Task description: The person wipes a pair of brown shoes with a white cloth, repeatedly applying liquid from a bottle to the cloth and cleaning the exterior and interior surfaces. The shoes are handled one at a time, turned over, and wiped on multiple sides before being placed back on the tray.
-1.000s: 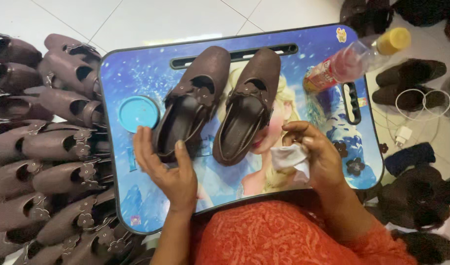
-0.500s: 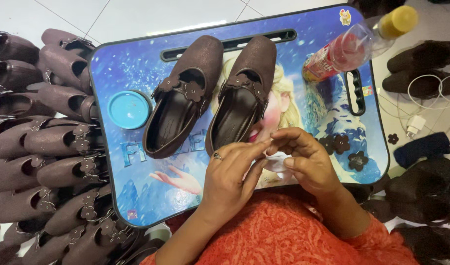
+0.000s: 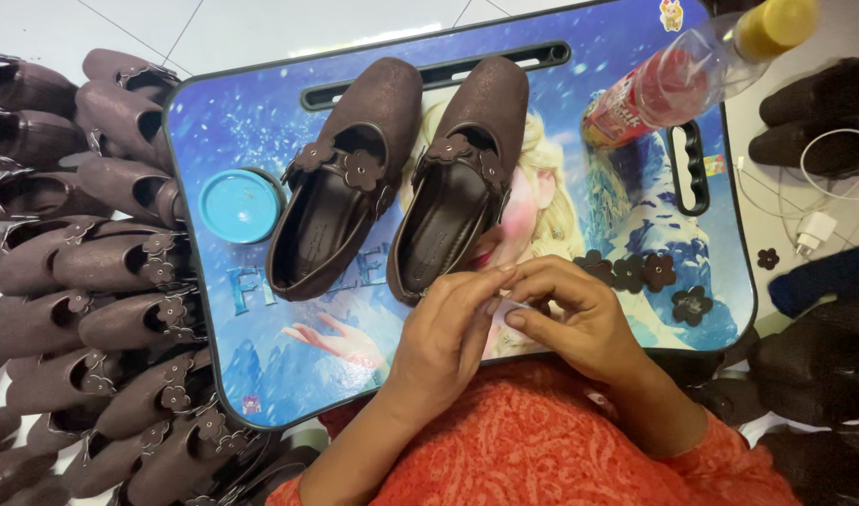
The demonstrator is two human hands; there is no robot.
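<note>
Small white piece [image 3: 506, 310] pinched between both hands' fingers [image 3: 486, 281], mostly hidden.

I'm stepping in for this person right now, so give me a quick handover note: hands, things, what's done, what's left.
Left hand and right hand meet at the near edge of the lap tray, pinching a small white piece between fingertips.
Two brown shoes lie side by side on the tray, both with flowers on their straps.
Loose brown flowers lie to the right, a blue lid to the left, a bottle at the far right corner.
More shoes are stacked left of the tray; whether any lack flowers I cannot tell.
</note>
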